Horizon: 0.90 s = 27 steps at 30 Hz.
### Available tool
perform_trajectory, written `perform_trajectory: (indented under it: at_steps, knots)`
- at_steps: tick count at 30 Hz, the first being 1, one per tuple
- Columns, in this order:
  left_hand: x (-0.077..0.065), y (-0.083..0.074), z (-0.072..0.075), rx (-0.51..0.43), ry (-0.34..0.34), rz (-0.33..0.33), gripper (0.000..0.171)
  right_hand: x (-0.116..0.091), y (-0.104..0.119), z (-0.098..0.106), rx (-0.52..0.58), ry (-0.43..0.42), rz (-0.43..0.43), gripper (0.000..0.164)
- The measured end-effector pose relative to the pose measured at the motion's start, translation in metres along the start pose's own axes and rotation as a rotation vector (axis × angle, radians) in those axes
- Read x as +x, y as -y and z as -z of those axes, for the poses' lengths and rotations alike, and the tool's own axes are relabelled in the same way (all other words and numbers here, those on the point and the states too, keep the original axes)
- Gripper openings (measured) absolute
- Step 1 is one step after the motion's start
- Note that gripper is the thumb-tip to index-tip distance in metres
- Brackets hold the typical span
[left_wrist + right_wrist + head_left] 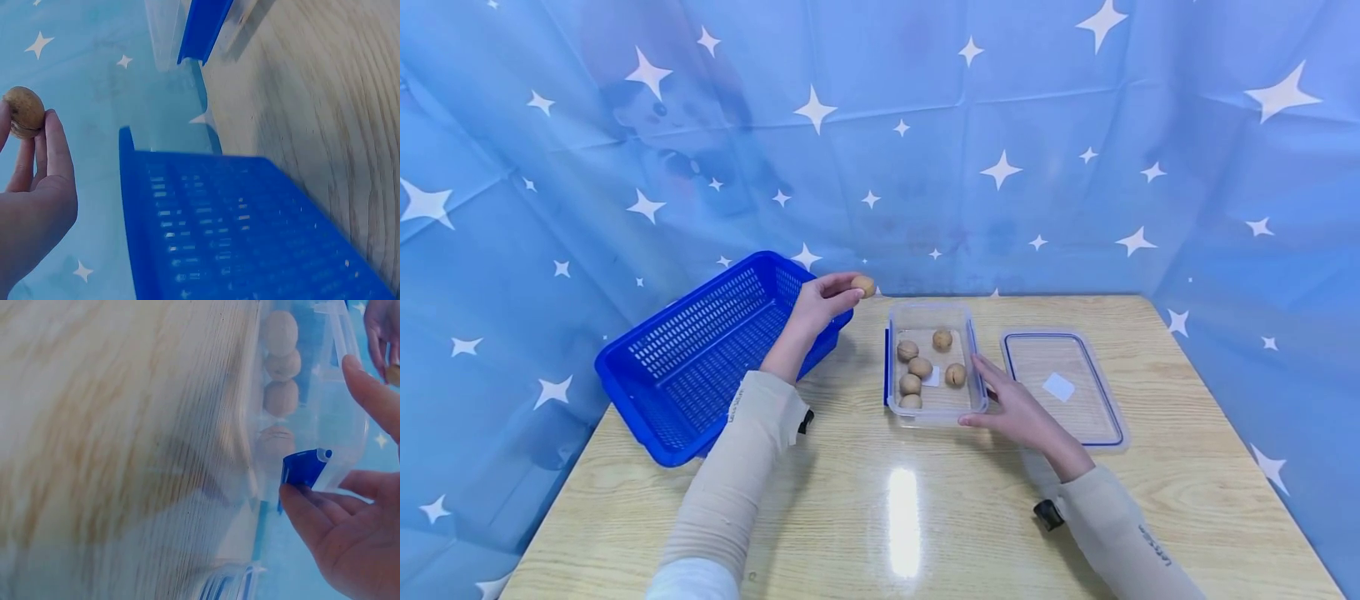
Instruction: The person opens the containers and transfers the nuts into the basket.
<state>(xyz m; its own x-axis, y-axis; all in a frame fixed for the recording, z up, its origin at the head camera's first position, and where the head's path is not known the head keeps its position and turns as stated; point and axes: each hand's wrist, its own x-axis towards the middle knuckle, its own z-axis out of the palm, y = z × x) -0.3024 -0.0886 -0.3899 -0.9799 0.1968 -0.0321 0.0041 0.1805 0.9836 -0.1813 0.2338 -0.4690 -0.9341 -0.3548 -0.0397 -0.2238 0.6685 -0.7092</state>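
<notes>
My left hand [822, 307] pinches a walnut [864, 287] between thumb and fingertips, raised over the far right corner of the blue plastic basket [651, 329]. In the left wrist view, the same walnut [26, 112] shows against the curtain, away from the basket's rim. Several more walnuts [920, 367] lie inside a clear plastic container [936, 414]. My right hand [1017, 410] holds that container by its near right corner, thumb along the front and fingers along the right side. In the right wrist view, its fingertips touch a blue latch flap [304, 467].
Right of the container, a clear lid with a blue seal [1086, 421] lies flat, bearing a white square label [1059, 387]. The wooden table [865, 508] meets a blue star-patterned curtain [895, 167] at the back. Another blue flap [887, 367] hangs along the container's left side.
</notes>
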Motion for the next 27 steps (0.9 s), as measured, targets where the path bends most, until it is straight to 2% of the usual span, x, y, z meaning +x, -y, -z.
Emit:
perform_trajectory:
  at_steps: [10, 21, 27]
  knots:
    - [-0.005, -0.001, 0.024, 0.047, -0.038, -0.001, 0.049, 0.002, -0.001, -0.003, 0.028, 0.009, 0.007, 0.103]
    - [-0.004, -0.014, 0.048, -0.023, -0.079, 0.012, 0.049, 0.0, -0.002, 0.0, 0.021, 0.002, 0.008, 0.102]
    - [-0.005, -0.019, 0.06, 0.002, -0.109, 0.011, 0.051, 0.001, -0.003, -0.001, 0.008, 0.003, 0.011, 0.103]
